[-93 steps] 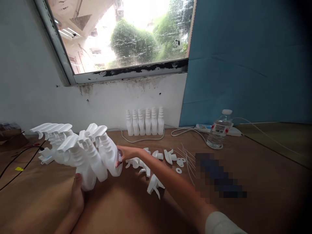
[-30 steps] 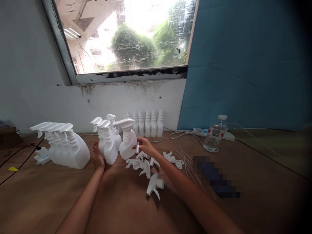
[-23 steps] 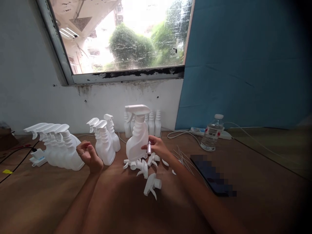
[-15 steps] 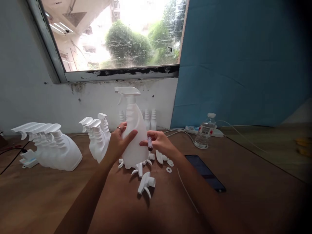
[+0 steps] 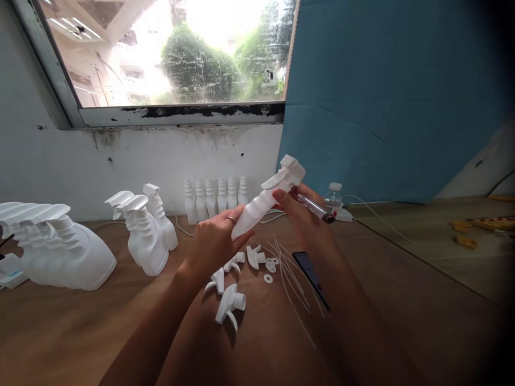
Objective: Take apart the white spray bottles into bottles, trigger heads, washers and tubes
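A white spray bottle (image 5: pixel 257 212) with its trigger head (image 5: pixel 289 172) fitted is held tilted above the table, head up to the right. Around its lower end my left hand (image 5: pixel 217 236) is closed. My right hand (image 5: pixel 303 209) grips it near the neck, thumb on the near side. That same hand also keeps a slim tool with a clear handle and dark end (image 5: pixel 316 208), perhaps a screwdriver; its tip is hidden. Below lie several loose trigger heads (image 5: pixel 231 305), white washers (image 5: pixel 268 279) and thin clear tubes (image 5: pixel 295 279).
Several spray bottles with heads (image 5: pixel 68 252) stand at the left, and another group (image 5: pixel 147 241) stands nearer the middle. Headless bottles (image 5: pixel 209 198) line the wall. A phone (image 5: pixel 311 279) and a water bottle (image 5: pixel 333 198) are at the right. A white cable (image 5: pixel 183 228) runs along the back.
The spray bottle has gone from upright to tilted, its head swinging right. My right hand has moved from its side up to the neck. The view has shifted, uncovering the wall bottles and tubes.
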Demonstrator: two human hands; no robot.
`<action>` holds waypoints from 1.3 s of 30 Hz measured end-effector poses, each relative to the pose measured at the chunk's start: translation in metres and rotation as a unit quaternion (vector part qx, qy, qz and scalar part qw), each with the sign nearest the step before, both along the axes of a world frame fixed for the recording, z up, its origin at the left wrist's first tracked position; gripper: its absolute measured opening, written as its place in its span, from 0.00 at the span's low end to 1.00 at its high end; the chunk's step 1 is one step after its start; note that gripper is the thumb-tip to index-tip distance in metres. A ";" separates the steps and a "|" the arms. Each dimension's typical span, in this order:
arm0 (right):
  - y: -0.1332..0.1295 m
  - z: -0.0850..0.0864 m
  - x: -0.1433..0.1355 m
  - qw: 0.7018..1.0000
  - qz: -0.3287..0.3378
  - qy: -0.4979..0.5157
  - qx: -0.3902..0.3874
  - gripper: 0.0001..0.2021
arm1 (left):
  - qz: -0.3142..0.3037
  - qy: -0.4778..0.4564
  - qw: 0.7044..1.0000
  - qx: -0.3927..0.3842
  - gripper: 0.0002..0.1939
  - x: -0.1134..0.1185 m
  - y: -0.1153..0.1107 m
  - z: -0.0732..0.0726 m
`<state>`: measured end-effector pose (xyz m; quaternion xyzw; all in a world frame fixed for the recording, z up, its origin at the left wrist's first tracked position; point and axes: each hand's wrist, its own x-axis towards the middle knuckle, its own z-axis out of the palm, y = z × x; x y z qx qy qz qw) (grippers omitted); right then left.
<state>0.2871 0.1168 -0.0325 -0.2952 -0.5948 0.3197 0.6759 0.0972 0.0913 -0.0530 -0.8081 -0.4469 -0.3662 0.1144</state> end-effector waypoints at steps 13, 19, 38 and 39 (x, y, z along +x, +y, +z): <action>0.009 -0.007 -0.011 0.997 0.018 0.072 0.000 0.11 | -0.026 0.005 1.000 -0.005 0.30 -0.007 0.006 -0.008; -0.001 -0.001 -0.012 0.997 0.043 0.050 0.033 0.13 | -0.118 -0.055 0.984 -0.120 0.28 -0.013 0.000 0.003; -0.023 0.019 0.016 0.994 0.095 0.032 0.040 0.09 | -0.330 -0.183 0.803 -0.460 0.23 -0.029 0.008 0.007; -0.024 0.021 0.021 0.993 0.104 0.029 0.039 0.12 | -0.351 -0.195 0.772 -0.492 0.21 -0.033 0.011 0.007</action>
